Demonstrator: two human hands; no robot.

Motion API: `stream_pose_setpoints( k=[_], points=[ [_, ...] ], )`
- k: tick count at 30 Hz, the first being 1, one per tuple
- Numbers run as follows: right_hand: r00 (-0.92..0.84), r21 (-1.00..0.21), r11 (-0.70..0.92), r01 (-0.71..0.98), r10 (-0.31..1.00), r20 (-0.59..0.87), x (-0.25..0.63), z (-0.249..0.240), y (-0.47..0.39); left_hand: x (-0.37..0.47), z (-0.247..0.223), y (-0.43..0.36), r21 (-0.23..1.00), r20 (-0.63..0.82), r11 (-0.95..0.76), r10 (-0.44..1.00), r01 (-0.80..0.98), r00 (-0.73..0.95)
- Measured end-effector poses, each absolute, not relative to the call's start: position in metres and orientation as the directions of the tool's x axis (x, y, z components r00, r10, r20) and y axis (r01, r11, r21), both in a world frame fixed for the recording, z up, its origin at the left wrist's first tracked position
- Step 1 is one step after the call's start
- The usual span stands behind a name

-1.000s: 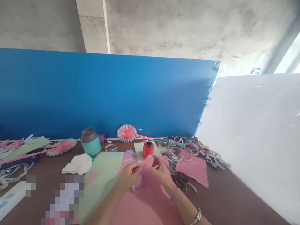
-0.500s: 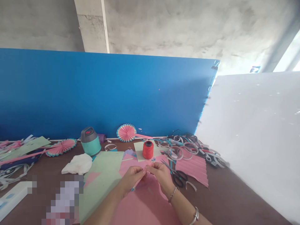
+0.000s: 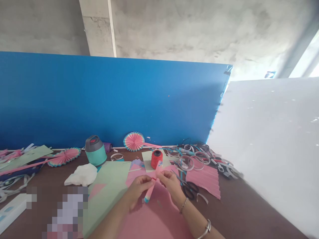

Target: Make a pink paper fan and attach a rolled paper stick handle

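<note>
Over the pink paper sheet, my two hands hold a narrow pleated pink paper strip with blue-and-white ends. My left hand is closed in a pinch near the strip's middle, beside a band of red thread across it. The fingers of my right hand pinch the upper part, just above that band. The strip slants, its lower end toward me and its upper end in front of the red thread spool. Black-handled scissors lie right of my right hand.
Pale green paper lies to the left, with a white tissue and a teal container behind. Pink paper fans rest by the blue partition. Rolls of strips and wavy pink paper are at right.
The pleated strip has turned between my fingers, so its lower blue end and the red thread band now show plainly. Both hands stay in nearly the same place.
</note>
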State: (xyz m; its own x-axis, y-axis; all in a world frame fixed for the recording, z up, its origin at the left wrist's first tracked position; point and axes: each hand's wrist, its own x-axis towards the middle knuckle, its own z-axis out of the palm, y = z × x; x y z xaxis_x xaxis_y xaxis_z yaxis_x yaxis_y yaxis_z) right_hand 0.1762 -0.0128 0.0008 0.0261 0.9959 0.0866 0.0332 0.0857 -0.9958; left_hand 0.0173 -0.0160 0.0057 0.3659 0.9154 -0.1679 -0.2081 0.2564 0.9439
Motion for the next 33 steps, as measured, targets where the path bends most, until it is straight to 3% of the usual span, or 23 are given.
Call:
stream_pose_setpoints(
  k=[5,11,17,23,33],
  points=[
    [-0.103,-0.995,0.02,-0.096,0.994,0.03,0.171,0.007,-0.022,0.017,0.005,-0.016,0.827,-0.195,0.397,0.867,-0.399,0.459],
    [-0.194,-0.991,0.113,-0.075,0.973,0.126,0.168,-0.008,-0.022,0.017,0.005,-0.016,0.767,-0.134,0.397,0.867,-0.504,0.48],
    [-0.171,-0.996,0.086,0.013,0.982,0.082,0.167,-0.012,-0.021,0.014,-0.004,-0.01,0.826,-0.075,0.3,0.898,-0.477,0.434],
    [-0.134,-0.991,0.105,0.083,0.987,0.093,0.166,-0.01,-0.02,0.012,-0.003,-0.007,0.875,-0.128,0.288,0.913,-0.389,0.388],
    [-0.155,-0.997,-0.006,-0.083,0.988,0.007,0.176,-0.007,-0.016,0.006,0.001,-0.003,0.932,-0.119,0.221,0.936,-0.288,0.332]
  ],
)
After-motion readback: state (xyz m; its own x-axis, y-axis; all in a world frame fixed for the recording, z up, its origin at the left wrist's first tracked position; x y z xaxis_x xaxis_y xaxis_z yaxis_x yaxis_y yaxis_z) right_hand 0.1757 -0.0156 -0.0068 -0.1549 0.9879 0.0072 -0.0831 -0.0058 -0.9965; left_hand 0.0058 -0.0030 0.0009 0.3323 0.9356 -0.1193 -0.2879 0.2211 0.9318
